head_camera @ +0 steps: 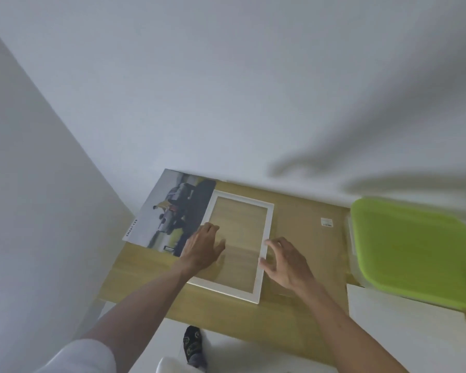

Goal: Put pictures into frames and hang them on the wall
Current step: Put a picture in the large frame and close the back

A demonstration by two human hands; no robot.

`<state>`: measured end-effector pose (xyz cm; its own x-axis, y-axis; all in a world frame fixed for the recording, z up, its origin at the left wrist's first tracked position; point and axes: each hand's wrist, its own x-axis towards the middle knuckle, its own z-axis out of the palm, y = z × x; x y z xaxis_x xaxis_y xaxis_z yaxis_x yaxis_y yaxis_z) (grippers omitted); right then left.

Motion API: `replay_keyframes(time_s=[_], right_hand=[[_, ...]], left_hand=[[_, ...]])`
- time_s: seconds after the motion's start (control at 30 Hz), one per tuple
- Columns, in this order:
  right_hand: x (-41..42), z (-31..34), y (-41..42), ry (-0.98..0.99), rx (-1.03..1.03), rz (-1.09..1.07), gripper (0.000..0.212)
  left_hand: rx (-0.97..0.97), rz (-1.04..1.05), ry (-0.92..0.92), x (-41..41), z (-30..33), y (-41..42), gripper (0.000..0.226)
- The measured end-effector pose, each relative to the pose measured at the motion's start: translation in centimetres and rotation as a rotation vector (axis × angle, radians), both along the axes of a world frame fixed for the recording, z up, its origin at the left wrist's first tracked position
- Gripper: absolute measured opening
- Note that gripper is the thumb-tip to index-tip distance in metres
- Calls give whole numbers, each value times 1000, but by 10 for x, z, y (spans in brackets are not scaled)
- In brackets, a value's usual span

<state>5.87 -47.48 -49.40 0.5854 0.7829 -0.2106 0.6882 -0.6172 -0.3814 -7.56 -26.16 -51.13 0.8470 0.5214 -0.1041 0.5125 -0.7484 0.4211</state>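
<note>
In the middle of the view a white frame [238, 246] lies flat on the wooden table [301, 327]. The left hand [203, 247] rests on its left edge with spread, released fingers. The right hand [285, 261] touches its right edge, fingers loosely bent, not grasping. A picture [170, 214] lies at upper left, partly under the frame. A green lid [414, 251] is at right.

- A white picture frame [268, 230] lies flat on the wooden counter [301, 211], its clear pane showing the wood beneath, its left edge overlapping the picture.
- A car picture [170, 211] (caption along its left edge) lies flat at the counter's far left corner.
</note>
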Motion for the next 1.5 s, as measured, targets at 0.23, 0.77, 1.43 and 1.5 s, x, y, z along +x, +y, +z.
replay_keyframes(time_s=[0.23,0.77,1.43,1.5], right_hand=[[-44,-1,127,-25,-31,142,55],[-102,-33,229,-1,-301,410,55],[-60,15,232,473,147,-303,44],[-54,16,223,507,240,-375,35]], left_hand=[[24,178,92,-59,-11,99,52],[-385,706,-7,-108,-26,196,31],[-971,868,-516,-150,30,187,21],[-972,862,-518,-147,36,175,24]])
